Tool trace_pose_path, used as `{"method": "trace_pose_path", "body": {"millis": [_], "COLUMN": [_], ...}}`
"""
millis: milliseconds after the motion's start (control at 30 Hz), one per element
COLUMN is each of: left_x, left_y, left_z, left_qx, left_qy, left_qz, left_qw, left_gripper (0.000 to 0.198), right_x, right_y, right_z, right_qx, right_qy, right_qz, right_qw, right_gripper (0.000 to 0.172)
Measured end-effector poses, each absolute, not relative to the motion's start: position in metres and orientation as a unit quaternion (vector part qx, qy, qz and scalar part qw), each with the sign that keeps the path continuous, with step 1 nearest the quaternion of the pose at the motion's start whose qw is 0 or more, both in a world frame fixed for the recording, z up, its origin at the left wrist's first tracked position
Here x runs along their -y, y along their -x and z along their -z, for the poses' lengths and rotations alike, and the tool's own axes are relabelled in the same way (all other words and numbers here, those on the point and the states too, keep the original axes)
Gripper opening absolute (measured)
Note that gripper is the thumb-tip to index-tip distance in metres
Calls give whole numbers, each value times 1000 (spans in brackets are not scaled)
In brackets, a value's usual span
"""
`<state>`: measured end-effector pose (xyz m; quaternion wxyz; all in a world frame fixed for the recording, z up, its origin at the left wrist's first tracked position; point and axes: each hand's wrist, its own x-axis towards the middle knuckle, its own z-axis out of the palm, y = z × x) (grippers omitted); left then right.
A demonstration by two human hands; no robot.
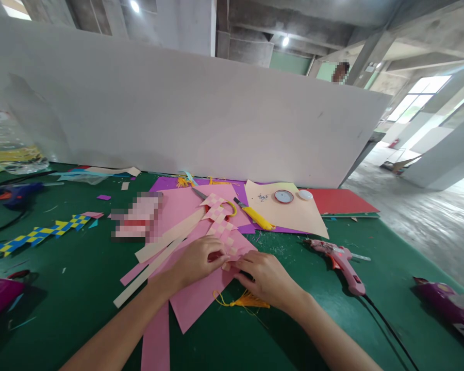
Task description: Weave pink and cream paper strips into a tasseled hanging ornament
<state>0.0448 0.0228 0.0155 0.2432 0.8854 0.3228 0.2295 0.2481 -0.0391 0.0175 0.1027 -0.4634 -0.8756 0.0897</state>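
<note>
My left hand and my right hand meet at the near end of a woven pink and cream paper strip. Fingertips of both hands pinch its end. The strip runs away from me over pink paper sheets. Loose cream paper strips lie left of my left hand. Just below my right hand rests a yellow tassel. Beyond the hands are scissors, partly covered by the woven strip, and a yellow utility knife.
A pink glue gun with a black cord lies at right, near a purple tool. A blue and yellow woven strip sits at left. Behind are a round tin, red paper and an upright white board.
</note>
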Motion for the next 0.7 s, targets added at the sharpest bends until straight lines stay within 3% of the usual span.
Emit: {"method": "trace_pose_path", "body": {"millis": [700], "left_x": [-14], "left_y": [-49], "left_z": [-15], "left_qx": [-281], "left_qy": [-919], "left_qz": [-224], "left_qw": [160], "left_gripper": [12], "right_x": [38], "right_y": [-249], "right_z": [-14], "right_qx": [855], "right_qy": [502], "right_qz": [-85], "right_qw": [101], "right_gripper": [17]}}
